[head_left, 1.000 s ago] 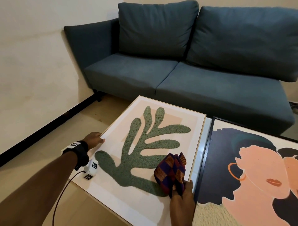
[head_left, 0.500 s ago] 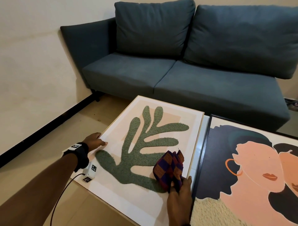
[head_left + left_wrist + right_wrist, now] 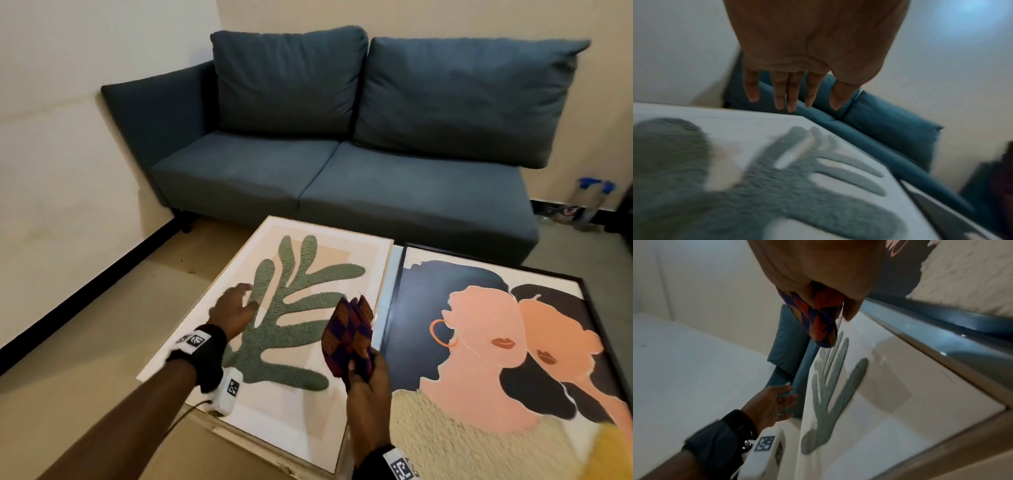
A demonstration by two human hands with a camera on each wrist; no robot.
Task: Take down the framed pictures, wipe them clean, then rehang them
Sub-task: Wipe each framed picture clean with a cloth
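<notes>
Two framed pictures lie flat side by side in front of the sofa. The light-framed one with a green leaf shape (image 3: 291, 308) is on the left; the black-framed one with two faces (image 3: 496, 359) is on the right. My left hand (image 3: 233, 310) hovers over the leaf picture (image 3: 797, 178) with fingers (image 3: 781, 91) straight and spread, holding nothing. My right hand (image 3: 368, 387) grips a bunched purple-and-orange checked cloth (image 3: 349, 334), lifted just above the leaf picture's right side. In the right wrist view the cloth (image 3: 813, 316) hangs from my fingers above the glass.
A dark teal two-seat sofa (image 3: 342, 144) stands close behind the pictures. A cream wall with a black skirting (image 3: 85, 284) runs along the left. Bottles with blue caps (image 3: 592, 202) stand on the floor at the far right. Bare floor (image 3: 85, 377) lies to the left.
My left hand has left the leaf picture's left edge and moved up and right over the glass, fingers spread. My right hand has lifted the cloth off the picture. The head view has tilted up.
</notes>
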